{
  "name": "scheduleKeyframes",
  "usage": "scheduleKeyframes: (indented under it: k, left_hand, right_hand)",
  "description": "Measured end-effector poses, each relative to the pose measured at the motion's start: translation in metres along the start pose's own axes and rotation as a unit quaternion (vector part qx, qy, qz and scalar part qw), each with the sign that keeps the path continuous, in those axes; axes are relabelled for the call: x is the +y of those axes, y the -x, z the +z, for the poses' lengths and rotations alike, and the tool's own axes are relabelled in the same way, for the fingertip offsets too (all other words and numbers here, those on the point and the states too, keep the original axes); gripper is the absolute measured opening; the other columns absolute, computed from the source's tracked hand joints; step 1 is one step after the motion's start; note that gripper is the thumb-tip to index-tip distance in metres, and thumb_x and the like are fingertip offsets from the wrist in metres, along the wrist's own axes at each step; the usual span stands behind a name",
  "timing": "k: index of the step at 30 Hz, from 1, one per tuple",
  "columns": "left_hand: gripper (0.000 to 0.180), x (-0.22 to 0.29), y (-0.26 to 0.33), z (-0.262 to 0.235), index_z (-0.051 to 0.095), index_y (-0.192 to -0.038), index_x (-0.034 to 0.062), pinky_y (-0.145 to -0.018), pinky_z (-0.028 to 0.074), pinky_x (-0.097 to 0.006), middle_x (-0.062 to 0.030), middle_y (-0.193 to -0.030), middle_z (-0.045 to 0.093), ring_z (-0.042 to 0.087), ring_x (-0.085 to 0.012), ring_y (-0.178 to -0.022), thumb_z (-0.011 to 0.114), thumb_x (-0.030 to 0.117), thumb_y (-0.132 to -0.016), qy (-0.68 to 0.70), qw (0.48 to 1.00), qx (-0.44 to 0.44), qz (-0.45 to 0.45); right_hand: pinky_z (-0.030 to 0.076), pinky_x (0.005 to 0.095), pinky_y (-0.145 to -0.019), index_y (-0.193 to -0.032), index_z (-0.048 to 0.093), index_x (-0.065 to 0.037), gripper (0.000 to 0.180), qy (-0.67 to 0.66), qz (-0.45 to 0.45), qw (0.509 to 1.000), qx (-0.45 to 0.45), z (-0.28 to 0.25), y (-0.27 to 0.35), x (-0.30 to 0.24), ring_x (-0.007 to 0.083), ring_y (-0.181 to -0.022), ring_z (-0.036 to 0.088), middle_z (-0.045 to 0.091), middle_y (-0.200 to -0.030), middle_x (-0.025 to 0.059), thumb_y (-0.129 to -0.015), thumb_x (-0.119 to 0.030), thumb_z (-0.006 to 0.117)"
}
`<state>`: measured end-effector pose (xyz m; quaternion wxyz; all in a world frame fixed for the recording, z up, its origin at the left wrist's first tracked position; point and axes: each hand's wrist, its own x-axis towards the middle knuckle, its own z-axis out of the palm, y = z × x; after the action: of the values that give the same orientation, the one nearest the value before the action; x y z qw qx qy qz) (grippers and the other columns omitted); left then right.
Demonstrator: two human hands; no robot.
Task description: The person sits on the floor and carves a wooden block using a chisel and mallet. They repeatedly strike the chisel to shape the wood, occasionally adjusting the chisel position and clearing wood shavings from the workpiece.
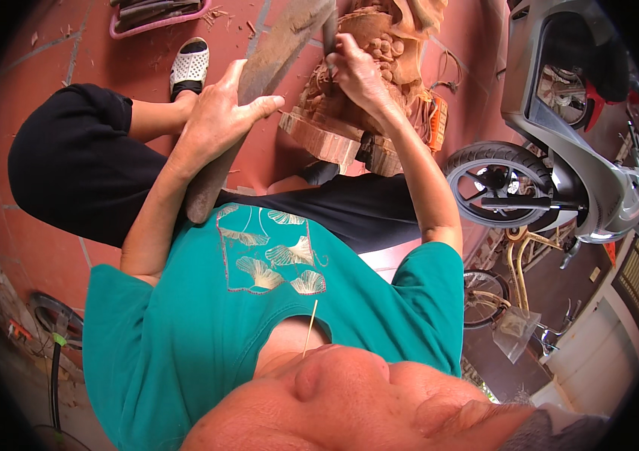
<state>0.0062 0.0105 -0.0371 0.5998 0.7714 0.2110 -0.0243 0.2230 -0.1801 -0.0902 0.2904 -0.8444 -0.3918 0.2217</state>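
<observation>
A long wooden club (284, 43), broad at its far end and narrower toward my chest, slants across my lap. My left hand (218, 116) is on it, thumb laid across the wood; its other fingers are mostly hidden. My right hand (357, 71) is closed around a dark, slim chisel-like tool (329, 31), beside the club's broad end; the tool's tip is not plain to see. Just beyond and beside my right hand is a carved wooden piece (386, 46) with rounded knobs and a rough block base (325, 139).
A pink basket (158, 24) of dark tools sits on the red tiled floor at the far left, with wood shavings nearby. An orange object (437, 120) stands beside the carving. A motorbike (552, 135) and a bicycle (519, 263) are at right. A black hose (55, 376) hangs at left.
</observation>
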Motion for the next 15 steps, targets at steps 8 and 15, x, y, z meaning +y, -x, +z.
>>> scheduleKeyframes:
  k: [8, 15]
  left_hand:
    - [0.063, 0.003, 0.002, 0.001, 0.051, -0.133, -0.0048, -0.084, 0.056, -0.036, -0.0174, -0.100, 0.074, 0.072, -0.0238, -0.094, 0.075, 0.037, -0.093, 0.079, 0.994, 0.053, 0.057]
    - [0.063, 0.011, 0.004, 0.001, 0.050, -0.133, -0.0061, -0.082, 0.057, -0.036, -0.0181, -0.097, 0.074, 0.073, -0.0238, -0.090, 0.075, 0.036, -0.093, 0.049, 0.996, 0.042, 0.062]
  right_hand:
    - [0.058, 0.0310, -0.070, -0.128, 0.050, -0.006, 0.027, -0.395, 0.076, 0.915, -0.014, -0.039, 0.003, -0.032, 0.0185, -0.083, 0.072, 0.071, -0.098, 0.0054, -0.106, -0.020, 0.057]
    - [0.053, 0.0234, -0.065, -0.129, 0.050, -0.006, 0.031, -0.337, 0.005, 0.941, -0.020, -0.039, 0.003, -0.016, 0.0103, -0.083, 0.069, 0.070, -0.102, 0.0048, -0.103, -0.015, 0.064]
